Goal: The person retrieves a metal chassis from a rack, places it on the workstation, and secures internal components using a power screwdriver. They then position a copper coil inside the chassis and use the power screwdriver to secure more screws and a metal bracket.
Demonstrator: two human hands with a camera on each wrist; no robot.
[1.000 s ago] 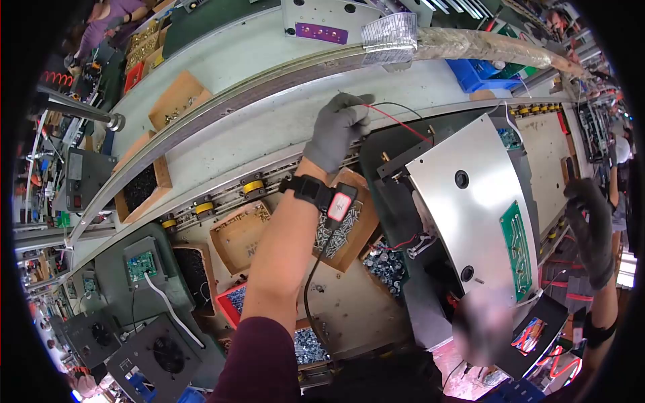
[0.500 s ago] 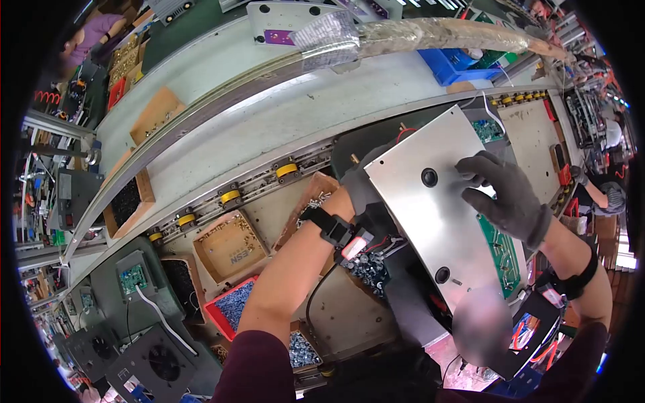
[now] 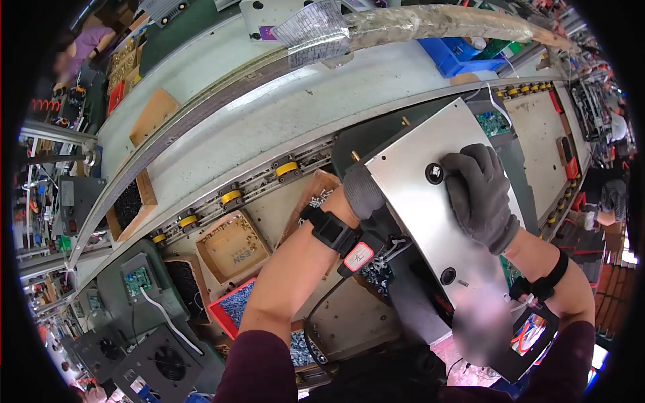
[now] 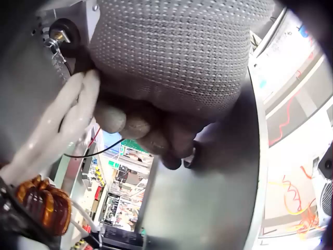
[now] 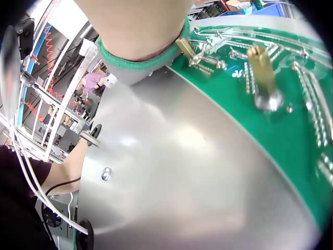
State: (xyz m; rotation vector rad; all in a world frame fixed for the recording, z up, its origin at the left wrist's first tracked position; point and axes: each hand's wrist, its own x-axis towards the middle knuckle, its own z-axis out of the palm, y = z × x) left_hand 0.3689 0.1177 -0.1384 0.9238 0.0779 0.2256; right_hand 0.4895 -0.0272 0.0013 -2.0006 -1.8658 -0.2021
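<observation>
Head view showed the metal panel (image 3: 426,228) tilted at centre right of the frame, with cardboard boxes (image 3: 232,245) to its lower left. The gloved left grip (image 3: 363,193) held the panel's left edge, fingers (image 4: 125,119) curled under it. The right grip (image 3: 478,196) lay flat on top, fingers relaxed and wide, beside a round hole (image 3: 434,174).

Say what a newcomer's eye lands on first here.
The big shiny metal panel at centre right stands out first. The grey-gloved right hand lies pressed on it, and the gloved left hand grips its left edge. Left of it, yellow rollers line a rail above cardboard boxes of small parts.
</observation>
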